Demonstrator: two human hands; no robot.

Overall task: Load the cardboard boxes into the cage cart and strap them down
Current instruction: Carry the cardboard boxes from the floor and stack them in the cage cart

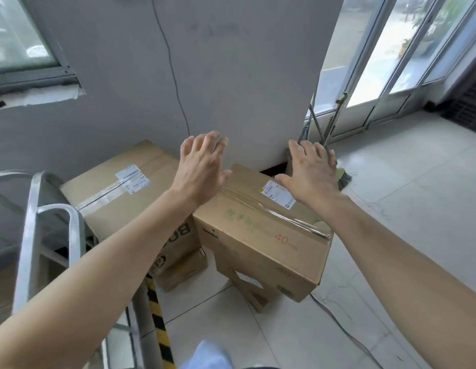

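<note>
A taped cardboard box (260, 235) marked "40" stands on the floor against a grey pillar, stacked on a smaller box (251, 288). A larger box (125, 190) with a white label stands to its left, with a small box (183, 267) at its foot. My left hand (202, 166) hovers with spread fingers over the marked box's far left corner. My right hand (311, 171) is spread over its far right side, near the label; I cannot tell if it touches. Part of the cage cart's metal frame (53, 225) shows at the left.
The grey pillar (244, 75) rises right behind the boxes. A broom and mop handles (330, 123) lean at its right corner. Yellow-black striped tape (158, 315) runs along the cart's base. A cable (346, 328) lies on the tiled floor at right. Glass doors (391, 62) stand beyond.
</note>
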